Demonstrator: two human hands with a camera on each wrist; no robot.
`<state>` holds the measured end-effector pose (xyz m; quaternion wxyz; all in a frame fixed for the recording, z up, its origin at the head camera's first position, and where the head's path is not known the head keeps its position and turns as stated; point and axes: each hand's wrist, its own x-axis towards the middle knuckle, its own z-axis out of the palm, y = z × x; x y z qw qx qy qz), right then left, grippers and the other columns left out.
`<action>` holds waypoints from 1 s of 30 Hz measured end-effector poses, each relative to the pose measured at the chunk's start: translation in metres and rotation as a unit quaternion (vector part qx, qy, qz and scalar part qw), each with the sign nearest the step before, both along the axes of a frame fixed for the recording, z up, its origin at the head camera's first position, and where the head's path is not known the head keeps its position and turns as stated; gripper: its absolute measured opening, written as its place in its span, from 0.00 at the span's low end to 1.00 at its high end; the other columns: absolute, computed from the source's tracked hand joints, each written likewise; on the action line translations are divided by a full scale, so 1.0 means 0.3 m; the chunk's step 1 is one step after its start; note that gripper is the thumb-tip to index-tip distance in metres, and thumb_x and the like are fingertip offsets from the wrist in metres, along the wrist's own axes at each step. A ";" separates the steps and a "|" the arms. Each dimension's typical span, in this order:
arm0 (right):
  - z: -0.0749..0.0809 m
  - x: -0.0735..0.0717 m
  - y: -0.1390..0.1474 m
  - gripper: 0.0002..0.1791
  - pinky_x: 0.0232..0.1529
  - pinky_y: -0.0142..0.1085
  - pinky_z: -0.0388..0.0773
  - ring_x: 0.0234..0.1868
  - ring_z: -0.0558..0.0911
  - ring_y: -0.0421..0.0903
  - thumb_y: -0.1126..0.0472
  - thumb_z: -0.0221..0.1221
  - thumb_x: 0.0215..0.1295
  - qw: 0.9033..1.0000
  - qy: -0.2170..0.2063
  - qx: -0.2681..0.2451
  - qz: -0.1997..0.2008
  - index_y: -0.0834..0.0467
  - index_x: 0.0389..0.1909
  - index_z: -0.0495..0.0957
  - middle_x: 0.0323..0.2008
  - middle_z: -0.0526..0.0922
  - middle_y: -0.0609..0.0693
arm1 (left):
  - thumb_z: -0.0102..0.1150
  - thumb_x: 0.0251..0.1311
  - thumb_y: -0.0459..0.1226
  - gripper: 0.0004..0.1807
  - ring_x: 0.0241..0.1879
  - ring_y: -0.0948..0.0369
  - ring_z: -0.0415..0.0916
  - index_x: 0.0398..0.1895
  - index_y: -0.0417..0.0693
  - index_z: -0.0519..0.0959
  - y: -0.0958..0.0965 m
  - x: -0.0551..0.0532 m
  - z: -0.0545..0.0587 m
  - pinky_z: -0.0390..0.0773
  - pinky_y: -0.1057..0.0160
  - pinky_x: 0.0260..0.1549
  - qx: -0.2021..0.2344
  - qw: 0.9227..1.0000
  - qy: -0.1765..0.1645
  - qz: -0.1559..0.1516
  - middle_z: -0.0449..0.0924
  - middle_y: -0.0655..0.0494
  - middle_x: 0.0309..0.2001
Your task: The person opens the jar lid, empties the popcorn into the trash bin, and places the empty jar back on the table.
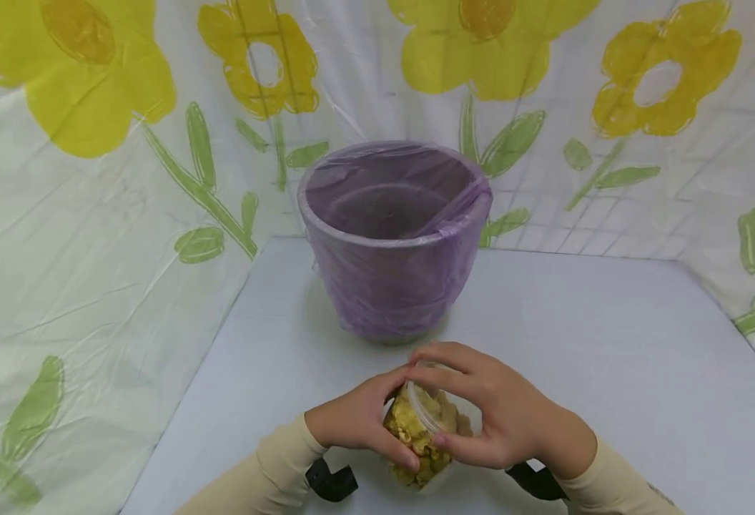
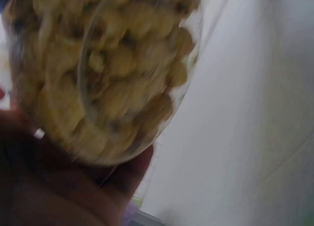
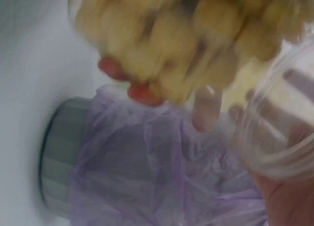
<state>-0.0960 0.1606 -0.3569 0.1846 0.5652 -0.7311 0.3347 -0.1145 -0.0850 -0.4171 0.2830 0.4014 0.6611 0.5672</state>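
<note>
My left hand (image 1: pixel 367 417) grips a clear jar (image 1: pixel 419 468) from its left side, the thumb across the front. Yellow-brown lumpy pieces (image 3: pixel 164 37) fill the jar, packed against its clear wall in the left wrist view. A clear round lid (image 3: pixel 282 169) is held by its rim in my right hand (image 1: pixel 502 411), thumb below and fingers above. Tilted, the lid stands at the jar's upper right, its rim lifted from the mouth in the right wrist view. Both hands are close together, low over the table in front of the bucket.
Just beyond the hands stands a grey bucket (image 3: pixel 66 157) lined with a thin purple bag (image 1: pixel 397 286). The white table (image 1: pixel 603 343) is backed by a hanging sheet (image 1: pixel 364 71) with yellow flowers. Black pieces (image 1: pixel 332 483) are at the wrists.
</note>
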 end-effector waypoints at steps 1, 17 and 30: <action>0.000 -0.002 -0.001 0.32 0.55 0.44 0.83 0.60 0.81 0.51 0.43 0.59 0.75 1.000 0.003 -0.005 0.022 0.61 0.69 0.75 0.62 0.79 0.58 | 0.81 0.54 0.47 0.49 0.62 0.62 0.76 0.77 0.59 0.64 -0.005 -0.006 -0.007 0.77 0.58 0.64 0.010 0.999 -0.021 -0.025 0.75 0.61 0.65; 0.067 0.084 0.001 0.42 0.66 0.64 0.73 0.79 0.63 0.60 0.35 0.61 0.72 0.944 -0.157 0.117 -0.265 0.47 0.80 0.64 0.81 0.61 0.53 | 0.86 0.46 0.52 0.60 0.62 0.63 0.75 0.81 0.60 0.59 0.048 0.050 0.004 0.78 0.56 0.61 -0.072 0.970 0.174 0.154 0.73 0.60 0.67; 0.001 0.058 -0.086 0.25 0.59 0.61 0.77 0.67 0.75 0.59 0.42 0.59 0.76 0.942 -0.069 0.108 -0.310 0.49 0.67 0.79 0.66 0.76 0.57 | 0.86 0.46 0.52 0.57 0.61 0.61 0.75 0.78 0.63 0.60 0.081 0.050 -0.011 0.79 0.56 0.60 -0.041 0.949 0.209 0.234 0.73 0.63 0.66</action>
